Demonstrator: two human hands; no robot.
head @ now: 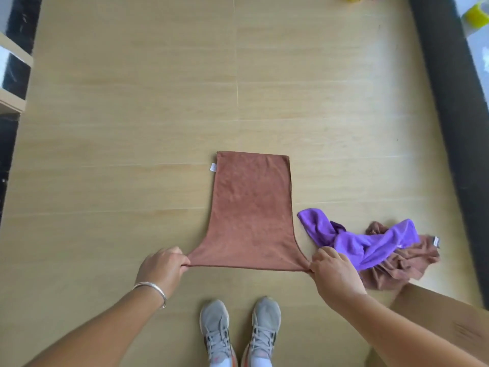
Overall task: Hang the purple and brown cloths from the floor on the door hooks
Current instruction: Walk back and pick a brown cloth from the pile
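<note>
A brown cloth (251,210) lies stretched flat on the wooden floor in front of me, a small white tag at its far left edge. My left hand (162,268) pinches its near left corner. My right hand (333,274) pinches its near right corner. The near edge is pulled taut between the two hands. To the right lies a crumpled purple cloth (370,242), draped over a second crumpled brown cloth (397,266). No door or hooks are in view.
My grey shoes (238,329) stand just behind the cloth. A dark strip (455,128) runs along the right side of the floor, with yellow objects (476,14) beyond it. Pale furniture edges (10,75) sit at the left. A cardboard box (449,321) is at bottom right.
</note>
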